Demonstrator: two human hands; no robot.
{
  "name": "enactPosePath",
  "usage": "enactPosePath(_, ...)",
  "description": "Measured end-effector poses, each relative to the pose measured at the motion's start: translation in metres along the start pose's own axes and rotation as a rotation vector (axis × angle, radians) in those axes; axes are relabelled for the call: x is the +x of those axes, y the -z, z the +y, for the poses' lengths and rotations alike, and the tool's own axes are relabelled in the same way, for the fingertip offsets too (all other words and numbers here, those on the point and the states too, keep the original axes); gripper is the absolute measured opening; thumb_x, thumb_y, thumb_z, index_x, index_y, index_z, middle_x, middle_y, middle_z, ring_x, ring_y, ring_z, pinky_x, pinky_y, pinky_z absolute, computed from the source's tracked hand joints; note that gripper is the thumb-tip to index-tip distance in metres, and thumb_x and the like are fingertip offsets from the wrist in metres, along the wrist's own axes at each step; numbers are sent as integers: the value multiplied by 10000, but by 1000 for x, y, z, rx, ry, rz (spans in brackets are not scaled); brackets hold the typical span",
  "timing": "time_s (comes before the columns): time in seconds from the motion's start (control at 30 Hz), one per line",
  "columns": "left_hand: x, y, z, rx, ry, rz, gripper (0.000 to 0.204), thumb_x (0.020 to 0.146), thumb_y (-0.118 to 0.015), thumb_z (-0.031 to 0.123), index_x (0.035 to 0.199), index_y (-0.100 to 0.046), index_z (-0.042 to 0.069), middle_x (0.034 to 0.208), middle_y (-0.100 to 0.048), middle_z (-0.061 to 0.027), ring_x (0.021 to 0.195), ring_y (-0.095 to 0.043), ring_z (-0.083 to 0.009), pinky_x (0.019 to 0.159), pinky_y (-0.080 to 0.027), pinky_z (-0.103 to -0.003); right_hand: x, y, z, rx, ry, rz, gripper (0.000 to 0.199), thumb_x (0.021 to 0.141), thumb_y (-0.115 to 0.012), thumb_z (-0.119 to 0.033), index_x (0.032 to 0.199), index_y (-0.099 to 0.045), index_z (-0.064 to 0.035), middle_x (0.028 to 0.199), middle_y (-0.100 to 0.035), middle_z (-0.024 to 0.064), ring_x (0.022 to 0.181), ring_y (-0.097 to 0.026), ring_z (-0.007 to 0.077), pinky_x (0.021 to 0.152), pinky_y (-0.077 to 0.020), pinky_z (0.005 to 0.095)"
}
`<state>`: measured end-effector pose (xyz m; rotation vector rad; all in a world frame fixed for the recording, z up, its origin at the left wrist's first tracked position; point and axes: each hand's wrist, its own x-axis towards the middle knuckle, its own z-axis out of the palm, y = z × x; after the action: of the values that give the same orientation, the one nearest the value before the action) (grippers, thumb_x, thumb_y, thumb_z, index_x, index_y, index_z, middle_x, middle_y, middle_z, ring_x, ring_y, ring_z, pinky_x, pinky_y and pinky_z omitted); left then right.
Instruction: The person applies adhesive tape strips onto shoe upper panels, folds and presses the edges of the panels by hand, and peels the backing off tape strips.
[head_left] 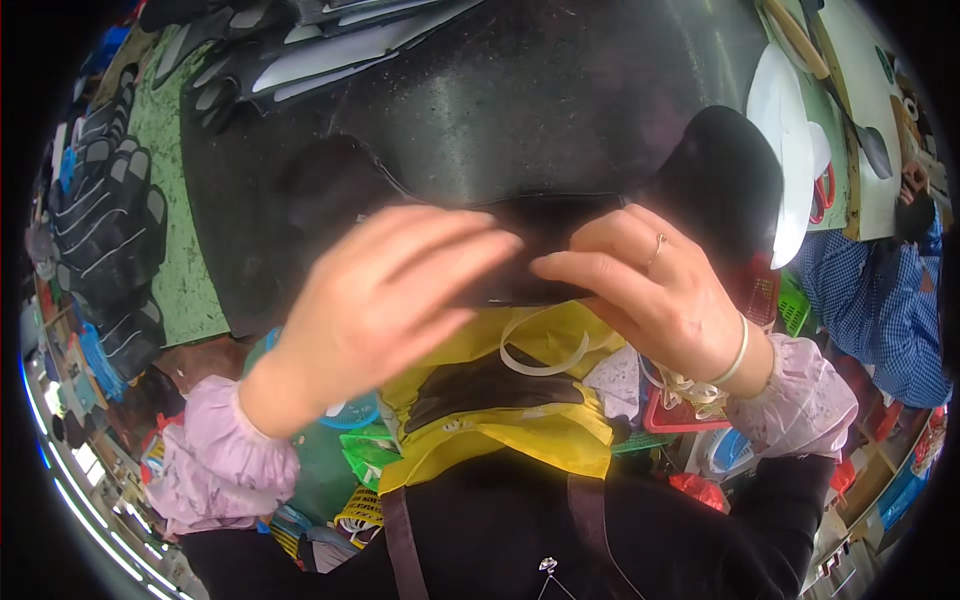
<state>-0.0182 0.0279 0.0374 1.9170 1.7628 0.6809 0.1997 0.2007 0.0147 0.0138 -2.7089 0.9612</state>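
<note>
Here, curved black piece (545, 214), under left fingers (478, 259), under right fingers (595, 271)

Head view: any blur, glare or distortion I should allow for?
In the head view, the left hand looks blurred, the right hand somewhat crisper; a pale sheen streaks the black tabletop; the scene bows strongly toward the picture's black rim.

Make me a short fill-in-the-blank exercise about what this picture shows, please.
1. The right hand wears a ____ on one finger.
2. A pale bangle circles the person's ____ wrist.
3. The apron, with dark straps, is mainly ____.
4. The checked garment at the picture's right is white and ____.

Missing words: ring; right; yellow; blue.
</note>
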Motion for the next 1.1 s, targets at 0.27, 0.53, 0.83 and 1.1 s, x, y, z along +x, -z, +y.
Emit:
enactPosePath(0.27,-21,6,-25,127,-163,18,426,703,-793,45,1127,-762,59,1248,-723,-121,1142,-685,-335,930,-575,-441,19,1,-9,-19,-34,-118,343,705,-731,-90,1040,-680,-36,963,-614,74,877,-608,292,790,-539,378)
enactPosePath(0.53,-37,20,-59,215,-236,76,314,761,-738,13,1068,-780,70,1170,-768,-98,1178,-714,-303,1022,-558,-481,35,-33,-24,-56,58,-99,193,758,-650,-97,937,-600,-43,904,-561,92,846,-587,271,783,-520,375)
enactPosePath(0.83,-39,48,-52,283,-87,281,310,849,-659,-40,1114,-776,70,1201,-753,-107,1181,-701,-308,991,-516,-441,-3,35,-2,-207,11,283,371,583,-712,-84,935,-829,-96,877,-719,23,728,-611,200,649,-494,330)
enactPosePath(1.1,92,59,-53,294,-192,525,487,883,-772,137,1360,-675,98,1404,-665,-96,1390,-558,-298,1164,-427,-429,-89,178,117,-792,-349,736,232,915,-710,27,1113,-805,-49,1083,-748,81,1005,-690,208,939,-521,303)
